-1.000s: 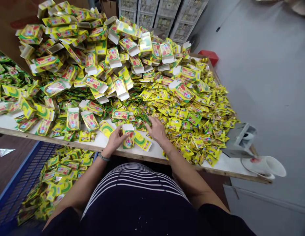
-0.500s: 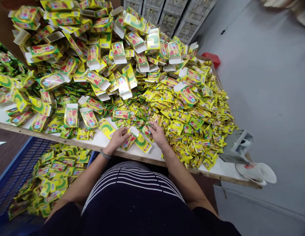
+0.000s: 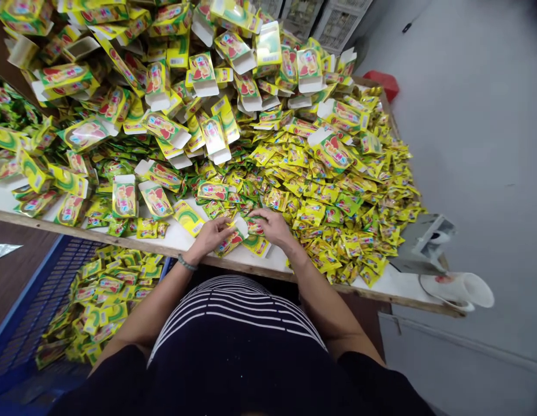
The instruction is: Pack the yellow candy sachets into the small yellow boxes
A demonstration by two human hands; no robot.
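My left hand [image 3: 211, 236] is closed on a small yellow-green printed carton [image 3: 230, 244] near the table's front edge. The carton's white end flap [image 3: 241, 226] stands open toward my right hand. My right hand [image 3: 273, 227] is closed, its fingertips pinching a small green-and-red sachet [image 3: 254, 227] beside that open end. Under the sachet, partly covered, another yellow carton [image 3: 257, 247] lies on the table. Just left of my left hand rests a yellow carton [image 3: 189, 218].
A heap of open cartons [image 3: 203, 69] fills the back of the table. Yellow sachets [image 3: 324, 202] are piled at the right. A blue crate [image 3: 47, 294] with filled-looking packs stands below left. A grey metal device [image 3: 420, 245] and a white funnel-like piece [image 3: 461, 289] sit at the right end.
My right hand has moved slightly left with the sachet, closer to the carton's open end. My left hand keeps its carton, now slightly further right. The view has shifted a little.
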